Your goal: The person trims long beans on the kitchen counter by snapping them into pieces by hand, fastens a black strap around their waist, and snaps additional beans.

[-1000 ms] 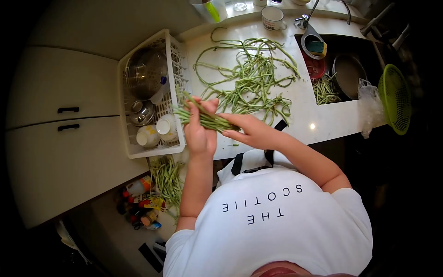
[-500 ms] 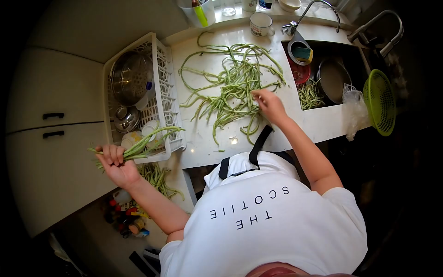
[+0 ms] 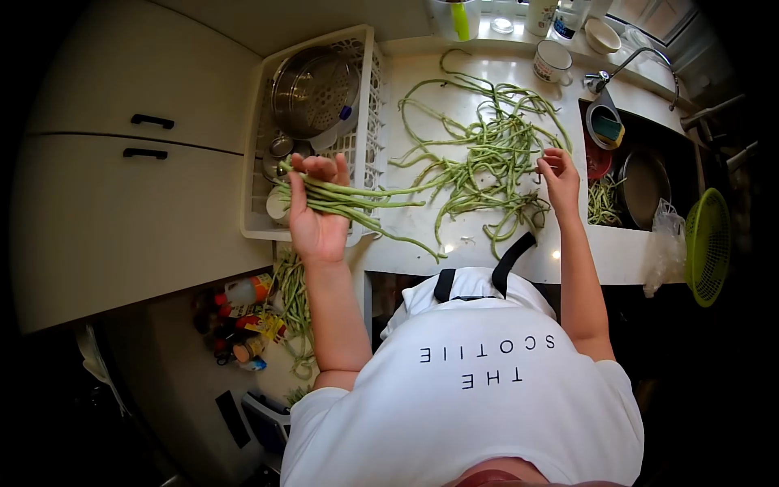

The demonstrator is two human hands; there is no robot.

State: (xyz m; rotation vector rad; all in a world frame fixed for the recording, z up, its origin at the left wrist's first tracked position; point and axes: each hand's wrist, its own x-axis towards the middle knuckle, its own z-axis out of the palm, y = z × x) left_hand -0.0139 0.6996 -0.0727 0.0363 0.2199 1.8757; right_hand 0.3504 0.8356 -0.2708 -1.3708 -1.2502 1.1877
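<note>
A bunch of long green beans [image 3: 349,201] lies across the palm of my left hand [image 3: 318,215], its thumb bent over them, in front of the white dish rack [image 3: 253,199]. The loose ends stretch right over the white counter [image 3: 389,253]. At the right side of a tangled pile of long beans [image 3: 495,154] is my right hand [image 3: 560,178], fingers bent and pinched together; whether a bean is between them is too small to tell. More beans [image 3: 294,304] lie on the lower surface at the left.
The rack holds a steel steamer pot [image 3: 312,89]. A mug [image 3: 553,62] stands behind the pile. In the sink are a pan [image 3: 645,187] and short bean pieces [image 3: 602,200]. A plastic bag [image 3: 665,243] and a green basket [image 3: 707,247] are at the right. Bottles [image 3: 247,288] stand lower left.
My left hand, with its beans, has come back from the far left to the front of the rack. My right hand stays by the pile's right side. The camera view has shifted.
</note>
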